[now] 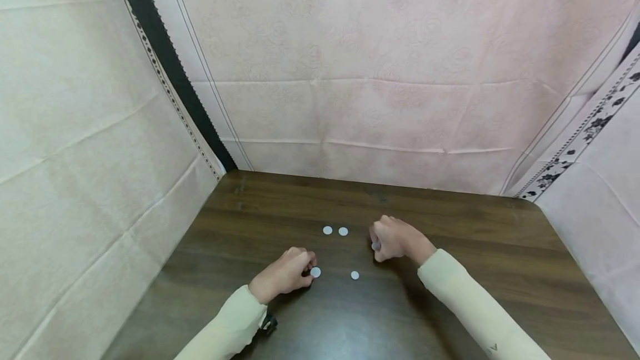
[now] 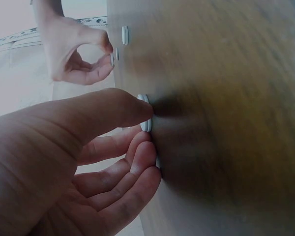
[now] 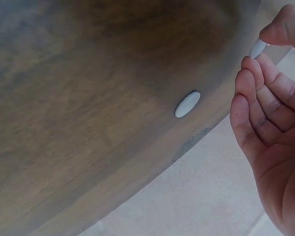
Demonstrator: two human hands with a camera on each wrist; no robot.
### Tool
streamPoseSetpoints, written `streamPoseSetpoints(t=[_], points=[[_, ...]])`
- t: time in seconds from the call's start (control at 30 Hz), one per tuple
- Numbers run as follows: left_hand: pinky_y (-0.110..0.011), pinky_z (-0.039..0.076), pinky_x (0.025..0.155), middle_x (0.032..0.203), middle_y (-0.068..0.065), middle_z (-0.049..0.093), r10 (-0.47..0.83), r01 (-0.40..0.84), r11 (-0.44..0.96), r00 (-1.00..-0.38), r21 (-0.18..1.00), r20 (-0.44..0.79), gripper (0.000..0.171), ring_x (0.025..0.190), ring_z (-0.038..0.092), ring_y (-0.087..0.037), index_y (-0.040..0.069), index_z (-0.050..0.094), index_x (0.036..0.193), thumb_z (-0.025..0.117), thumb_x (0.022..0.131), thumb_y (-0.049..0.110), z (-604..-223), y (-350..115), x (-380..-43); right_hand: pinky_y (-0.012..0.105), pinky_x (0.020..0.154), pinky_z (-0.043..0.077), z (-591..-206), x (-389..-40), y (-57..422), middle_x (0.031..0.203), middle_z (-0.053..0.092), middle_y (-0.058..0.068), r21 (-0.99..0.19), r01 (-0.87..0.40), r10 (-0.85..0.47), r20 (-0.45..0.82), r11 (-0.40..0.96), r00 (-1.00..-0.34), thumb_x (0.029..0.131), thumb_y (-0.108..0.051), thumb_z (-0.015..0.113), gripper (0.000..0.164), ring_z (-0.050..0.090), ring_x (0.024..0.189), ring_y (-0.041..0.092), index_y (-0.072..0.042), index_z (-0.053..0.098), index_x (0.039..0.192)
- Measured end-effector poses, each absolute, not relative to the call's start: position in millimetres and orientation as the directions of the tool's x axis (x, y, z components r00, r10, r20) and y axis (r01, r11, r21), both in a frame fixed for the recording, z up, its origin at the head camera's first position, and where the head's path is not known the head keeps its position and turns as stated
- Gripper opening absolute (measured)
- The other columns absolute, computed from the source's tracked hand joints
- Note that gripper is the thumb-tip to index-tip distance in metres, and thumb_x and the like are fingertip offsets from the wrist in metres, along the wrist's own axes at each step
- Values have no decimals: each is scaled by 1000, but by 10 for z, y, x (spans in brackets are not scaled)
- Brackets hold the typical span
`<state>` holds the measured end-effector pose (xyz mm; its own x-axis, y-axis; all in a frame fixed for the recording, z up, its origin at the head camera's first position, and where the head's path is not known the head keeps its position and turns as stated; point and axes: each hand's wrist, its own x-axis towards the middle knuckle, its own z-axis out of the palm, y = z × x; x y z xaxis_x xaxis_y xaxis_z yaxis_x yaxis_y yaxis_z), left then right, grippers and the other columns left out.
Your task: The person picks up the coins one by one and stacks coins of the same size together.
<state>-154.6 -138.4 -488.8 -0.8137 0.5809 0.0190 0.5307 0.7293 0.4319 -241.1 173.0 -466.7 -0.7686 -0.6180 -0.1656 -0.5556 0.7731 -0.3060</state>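
Low over the table, my left hand (image 1: 287,272) pinches a white round disc (image 1: 315,272) between thumb and fingers. In the left wrist view this disc (image 2: 146,124) stands close at the wood, its edge marked by a line and part of it behind the thumb. My right hand (image 1: 395,239) pinches another white disc (image 1: 376,245) by its rim. The right wrist view has that disc (image 3: 258,48) between thumb and index finger, the other fingers loosely bent. Two more discs lie side by side between the hands, a left one (image 1: 327,230) and a right one (image 1: 343,231).
A single white disc (image 1: 355,275) lies nearer the front, right of my left hand. All of this is on a dark brown wooden table (image 1: 280,204) with rounded far corners. Pale patterned cloth (image 1: 380,99) hangs behind it, with more cloth on both sides.
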Motion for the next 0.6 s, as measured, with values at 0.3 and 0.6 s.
streamPoseSetpoints(t=[0.3, 0.6], points=[[-20, 44, 66, 81, -1, 62, 584, 536, 725, -811, 432, 26, 10, 72, 45, -7, 6, 69, 92, 78, 91, 5, -4881, -1397, -1533, 22, 49, 28, -4728, -2250, 1812, 59, 38, -12, -325, -610, -669, -104, 723, -736, 77, -8, 77, 20, 32, 51, 3, -15, 59, 70], [-20, 45, 66, 82, -2, 64, 592, 550, 713, -804, 434, 48, 9, 73, 46, -7, 5, 69, 92, 78, 90, 3, -4881, -1395, -1530, 24, 51, 22, -4770, -2073, 1853, 63, 31, -12, -305, -650, -699, -81, 696, -711, 74, -7, 74, 15, 25, 54, 3, -12, 61, 72]])
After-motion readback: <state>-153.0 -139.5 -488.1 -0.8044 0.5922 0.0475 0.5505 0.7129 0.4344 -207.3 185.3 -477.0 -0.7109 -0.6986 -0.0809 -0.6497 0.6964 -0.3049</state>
